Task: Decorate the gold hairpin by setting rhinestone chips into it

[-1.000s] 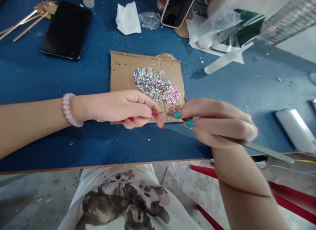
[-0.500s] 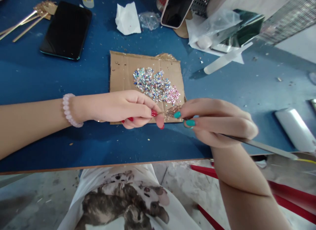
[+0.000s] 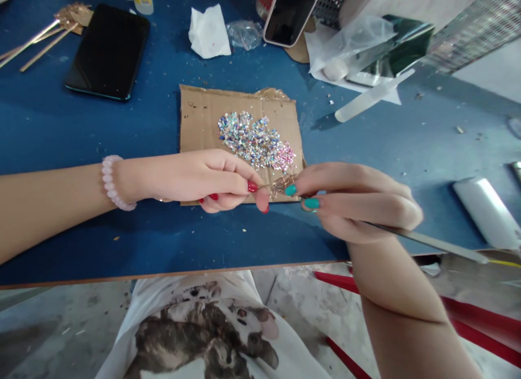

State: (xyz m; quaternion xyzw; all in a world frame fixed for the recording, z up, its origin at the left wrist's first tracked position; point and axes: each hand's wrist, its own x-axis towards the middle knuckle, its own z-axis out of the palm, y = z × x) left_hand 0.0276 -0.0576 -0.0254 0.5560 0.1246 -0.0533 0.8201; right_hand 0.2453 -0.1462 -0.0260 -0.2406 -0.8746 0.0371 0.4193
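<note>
My left hand (image 3: 211,181), red-nailed, pinches the thin stem of a gold hairpin-like ornament (image 3: 279,184) between thumb and forefinger. Its openwork head points toward my right hand (image 3: 362,200), whose teal-nailed fingers touch or nearly touch it and partly hide it. That hand is closed around slim metal tweezers (image 3: 439,244); their back end sticks out to the lower right, while the tips are covered by fingers. Just beyond both hands, a heap of small glittering rhinestones (image 3: 248,137), silver-blue with pink ones at the right, lies on a cardboard sheet (image 3: 199,118).
Gold stick ornaments (image 3: 49,31) and a black tablet (image 3: 108,53) lie at the upper left. White tissue (image 3: 209,31), a phone (image 3: 291,15) and a plastic bag (image 3: 358,42) are at the back. A white spatula-like stick (image 3: 366,99) and silver case (image 3: 486,210) lie rightward.
Almost nothing differs. The whole view has shifted very slightly, and both hands keep the same grip and position at the ornament.
</note>
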